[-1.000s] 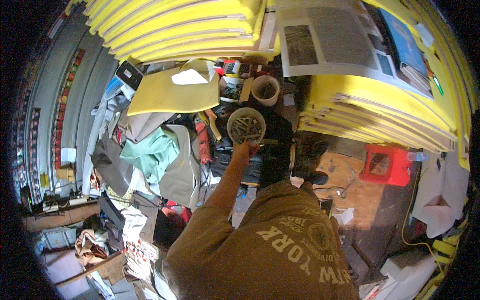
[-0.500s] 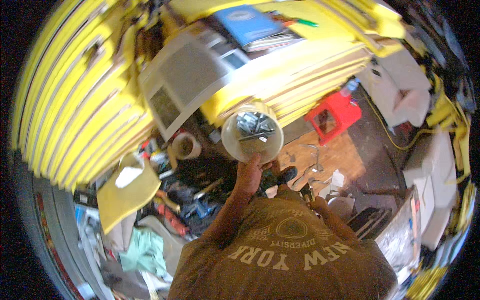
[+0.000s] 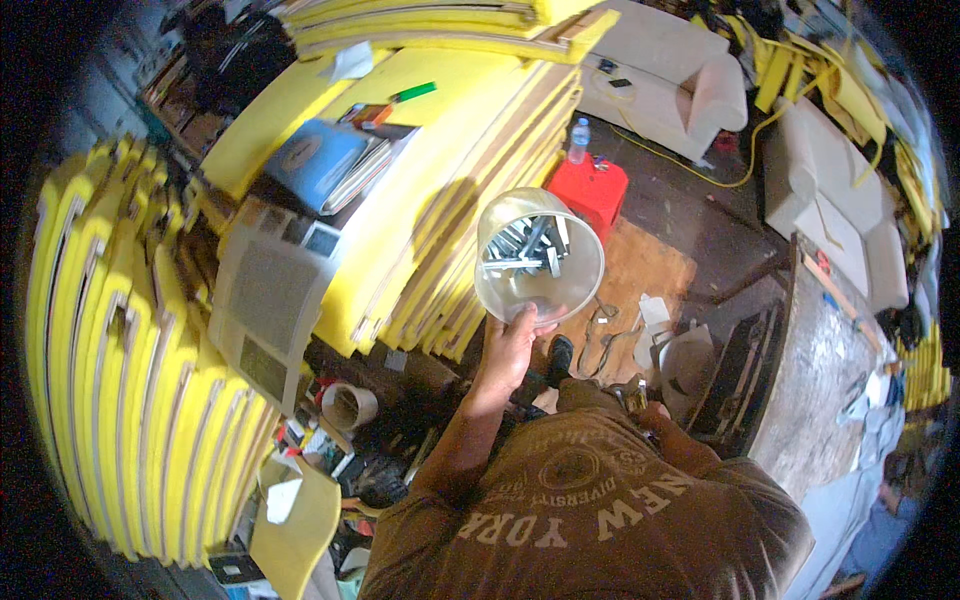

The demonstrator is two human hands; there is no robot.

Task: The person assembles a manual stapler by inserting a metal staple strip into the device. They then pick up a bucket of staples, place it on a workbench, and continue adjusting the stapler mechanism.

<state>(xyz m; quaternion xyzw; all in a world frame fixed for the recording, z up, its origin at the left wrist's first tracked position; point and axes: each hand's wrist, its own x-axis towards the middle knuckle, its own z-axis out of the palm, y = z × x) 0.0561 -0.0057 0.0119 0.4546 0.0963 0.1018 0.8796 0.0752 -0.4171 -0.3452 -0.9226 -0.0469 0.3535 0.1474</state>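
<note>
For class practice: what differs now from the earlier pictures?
The view swung right; the left hand carried the tub of metal pieces from near the other tub toward the red stool. The right hand came into view. Unchanged: that hold, the bottle on the stool.

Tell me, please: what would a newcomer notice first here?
The bright yellow panels, stacked along the left and upper middle, would likely catch the eye first. Near the centre, the left hand grips a translucent tub holding small pieces. Beyond it, a clear bottle stands on a red box-like object.
</note>
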